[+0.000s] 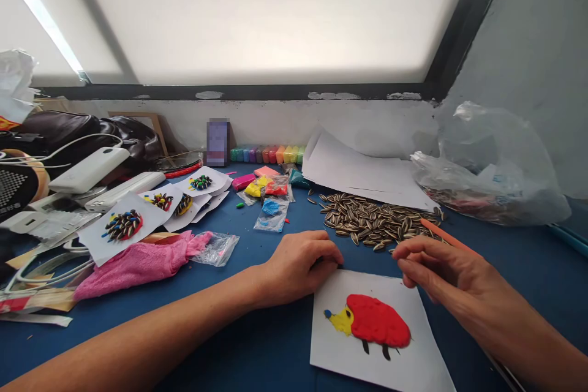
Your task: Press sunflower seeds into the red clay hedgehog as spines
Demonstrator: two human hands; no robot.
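Observation:
A sheet of white paper [331, 349] lies in front of me. On it is a hedgehog picture [379, 321]: red clay body, yellow clay face, blue nose, a dark eye and two dark seed-like legs. My left hand [301, 266] rests at the sheet's upper left corner with its fingers curled under; whatever may be in them is hidden. Over the upper right edge hovers my right hand [445, 275], thumb and fingertips brought together. Anything pinched there is too small to make out. Just beyond it spreads a pile of striped sunflower seeds [367, 217], with an orange stick [448, 236] beside them.
Finished-looking seed hedgehogs on paper [124, 226] lie at left, near a pink cloth [142, 263], a white power bank [89, 168] and cables. Clay packets [271, 208] sit mid-table. Behind are a phone [217, 142], stacked paper [358, 168] and a plastic bag [500, 171].

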